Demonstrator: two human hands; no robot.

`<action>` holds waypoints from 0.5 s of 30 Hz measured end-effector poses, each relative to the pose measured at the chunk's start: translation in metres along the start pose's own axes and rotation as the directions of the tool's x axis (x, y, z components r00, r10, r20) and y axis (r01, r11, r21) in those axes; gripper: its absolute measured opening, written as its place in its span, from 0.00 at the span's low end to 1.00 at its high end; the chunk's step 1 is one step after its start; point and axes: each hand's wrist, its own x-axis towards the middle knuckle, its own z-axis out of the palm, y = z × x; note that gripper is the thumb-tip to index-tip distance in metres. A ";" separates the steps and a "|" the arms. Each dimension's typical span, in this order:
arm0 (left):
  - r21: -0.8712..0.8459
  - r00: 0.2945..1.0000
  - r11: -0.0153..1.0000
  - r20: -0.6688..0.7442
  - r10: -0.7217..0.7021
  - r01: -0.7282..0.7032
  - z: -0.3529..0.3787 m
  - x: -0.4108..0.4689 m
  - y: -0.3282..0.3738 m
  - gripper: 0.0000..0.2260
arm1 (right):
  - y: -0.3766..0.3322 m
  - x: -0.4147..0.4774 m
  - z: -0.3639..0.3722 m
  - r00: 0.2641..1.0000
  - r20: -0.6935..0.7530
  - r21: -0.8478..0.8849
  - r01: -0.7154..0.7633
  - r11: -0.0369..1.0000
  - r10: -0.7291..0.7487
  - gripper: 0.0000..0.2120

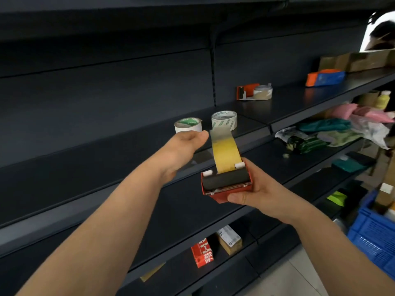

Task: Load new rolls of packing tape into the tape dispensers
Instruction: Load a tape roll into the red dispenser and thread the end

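Up front in the head view, the right hand [259, 190] grips a red dispenser [226, 185] from its right side and from below, with the thumb curled against the near bottom corner and the fingers wrapped round the far side. The dispenser is held in the air in front of the dark shelf [106, 157], with its black roller facing the camera. A strip of yellowish tape [225, 155] rises from behind the roller, between two white tabs, and leans away toward the shelf; its far end looks pale and clear.

The left hand [184, 147] is stretched forward, left of the strip, with its back to the camera. Its thumb tip lies just beside the strip's top left edge. The fingers are hidden behind the hand, so I cannot tell whether they are spread or holding anything.

On the shelf beyond the hands stand two fresh rolls side by side, the left roll [188, 124] just past the left hand and the right roll [224, 120] behind the strip's end. Farther right on the same shelf lies a second dispenser [248, 91] with a roll mounted on it. A blue crate [376, 238] sits low at the right edge, and a red box [202, 252] rests on a lower shelf
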 end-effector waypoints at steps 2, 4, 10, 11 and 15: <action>-0.089 0.999 0.995 -0.024 -0.035 0.033 0.007 0.005 0.001 0.23 | 0.000 0.001 -0.001 0.999 0.035 -0.008 -0.005 1.000 0.006 0.29; -0.150 0.996 0.988 -0.082 -0.039 0.027 0.012 0.007 0.003 0.18 | 0.001 0.002 -0.003 0.998 0.056 -0.005 -0.009 1.000 0.009 0.29; -0.177 0.972 0.968 -0.185 0.142 -0.175 0.020 0.002 0.013 0.08 | 0.012 0.003 -0.013 0.998 0.065 0.003 -0.010 1.000 0.010 0.28; -0.171 0.964 0.961 -0.192 0.184 -0.218 0.022 -0.001 0.015 0.09 | 0.014 0.004 -0.015 0.999 0.048 -0.002 -0.004 1.000 0.004 0.27; -0.236 0.910 0.891 -0.248 0.331 -0.388 0.024 -0.015 0.023 0.11 | 0.024 0.010 -0.019 1.000 -0.003 -0.016 0.027 1.000 -0.027 0.28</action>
